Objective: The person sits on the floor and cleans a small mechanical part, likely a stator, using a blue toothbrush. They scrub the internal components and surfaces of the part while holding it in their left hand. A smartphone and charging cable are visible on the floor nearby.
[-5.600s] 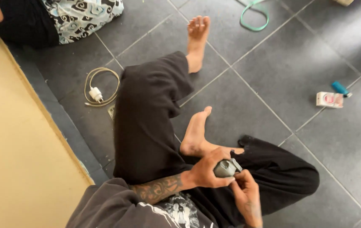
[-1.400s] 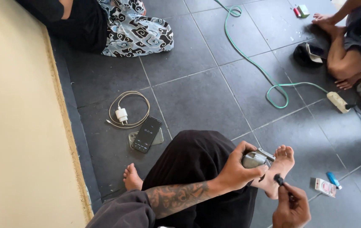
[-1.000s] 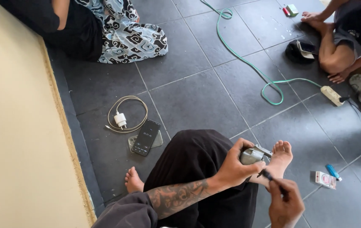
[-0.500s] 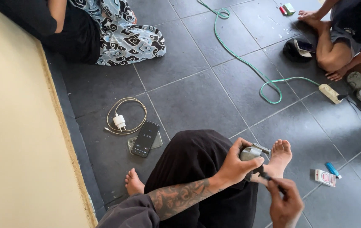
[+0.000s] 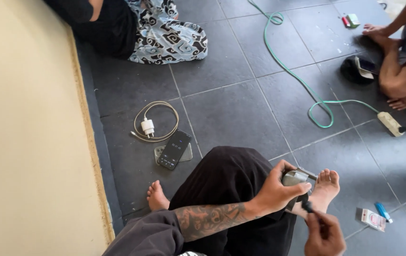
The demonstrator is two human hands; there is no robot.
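Note:
I sit on a dark tiled floor with my legs crossed in black trousers. My left hand (image 5: 279, 192) grips a small grey metal part (image 5: 296, 178) held above my right foot (image 5: 324, 187). My right hand (image 5: 324, 234) is just below it, pinching a thin dark tool (image 5: 307, 206) whose tip touches the underside of the part. My tattooed left forearm (image 5: 212, 220) reaches across my lap.
A black phone (image 5: 174, 149) lies on the floor beside a coiled charger cable (image 5: 152, 125). A small packet (image 5: 373, 219) and a blue lighter (image 5: 383, 212) lie at the right. A green cord (image 5: 302, 85) runs to a power strip (image 5: 390, 123). Two other people sit at the far edge.
My view swung from my lap toward the room over the first seconds. Since then my right hand has brought the thin tool up against the grey part, which my left hand keeps holding.

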